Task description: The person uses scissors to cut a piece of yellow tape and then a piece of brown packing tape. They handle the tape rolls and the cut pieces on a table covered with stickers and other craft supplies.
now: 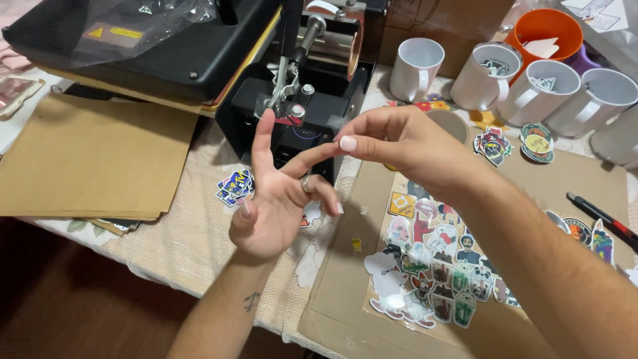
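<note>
My left hand (276, 213) is raised palm up over the table edge, fingers spread, a ring on one finger. What looks like a small clear strip clings near its thumb. My right hand (405, 143) reaches across from the right, with thumb and forefinger pinched at the tip of a left finger, on what seems to be a small piece of clear tape (335, 123). Below my right forearm, a sheet of colourful cut-out stickers (432, 266) lies on brown cardboard (339, 286).
A black mug heat press (292, 113) stands just behind my hands. Several white mugs (415, 66) and an orange cup (545, 26) are at the back right. A stack of brown paper (93, 159) lies left, a small sticker pile (234, 186) beside it, a red-black cutter (601, 219) right.
</note>
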